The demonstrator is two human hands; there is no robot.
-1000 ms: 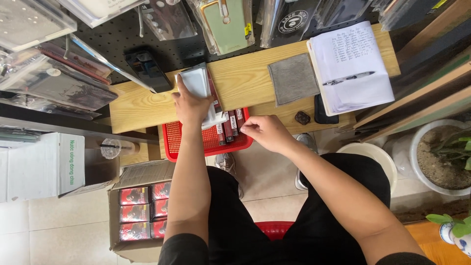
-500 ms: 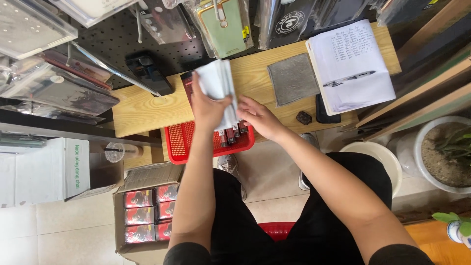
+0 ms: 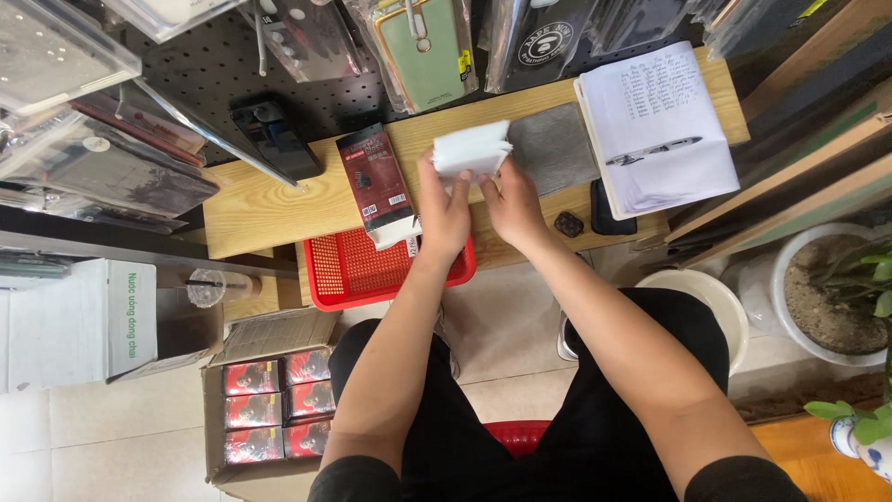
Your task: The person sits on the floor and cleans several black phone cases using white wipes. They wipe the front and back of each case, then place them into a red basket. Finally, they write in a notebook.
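Both hands have a firm grip: left hand (image 3: 444, 206) and right hand (image 3: 510, 202) pinch the white packet (image 3: 472, 148) above the table (image 3: 269, 206). It looks light and flimsy, best held by its edges. Red basket (image 3: 348, 270) sits just below.

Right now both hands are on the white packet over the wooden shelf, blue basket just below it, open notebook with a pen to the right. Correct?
Not quite: the basket is red, not blue, as the head view shows. The rest stands: left hand and right hand both hold the white packet over the wooden shelf, and the open notebook with a pen lies to the right.
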